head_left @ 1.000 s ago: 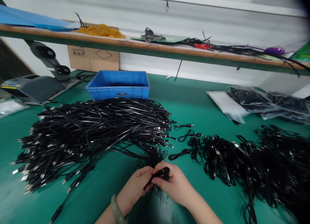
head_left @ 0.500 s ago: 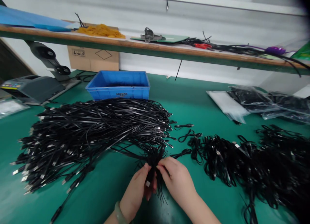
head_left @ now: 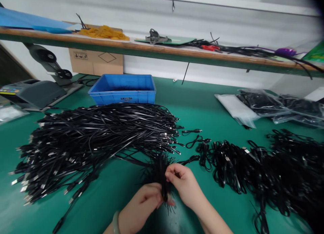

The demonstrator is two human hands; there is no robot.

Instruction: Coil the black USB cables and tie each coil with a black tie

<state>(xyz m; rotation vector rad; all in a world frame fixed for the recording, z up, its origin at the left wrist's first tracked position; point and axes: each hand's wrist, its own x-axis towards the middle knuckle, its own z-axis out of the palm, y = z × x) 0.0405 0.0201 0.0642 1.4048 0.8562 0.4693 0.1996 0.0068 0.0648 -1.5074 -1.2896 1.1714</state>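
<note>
My left hand (head_left: 140, 203), with a pale bangle (head_left: 115, 223) on its wrist, and my right hand (head_left: 183, 183) both grip a small bunch of black cables (head_left: 162, 180) at the near edge of a large pile. The fingers of the two hands nearly meet around the bunch, and its thin ends fan out above and below them. The large pile of straight black USB cables (head_left: 93, 143) lies just to the left, with metal plugs showing along its ends. Coiled black cables (head_left: 253, 170) lie to the right of my right hand.
A blue plastic crate (head_left: 123, 90) stands behind the pile on the green work mat (head_left: 121, 190). Plastic bags of black cables (head_left: 260, 104) lie at the back right. A grey machine (head_left: 32, 94) sits at the back left. A wooden shelf (head_left: 152, 48) holding assorted items runs above.
My left hand has dropped lower and turned inward, with the bangle sliding out of view toward the frame's bottom edge. My right hand has shifted slightly up and closed around the bunch.
</note>
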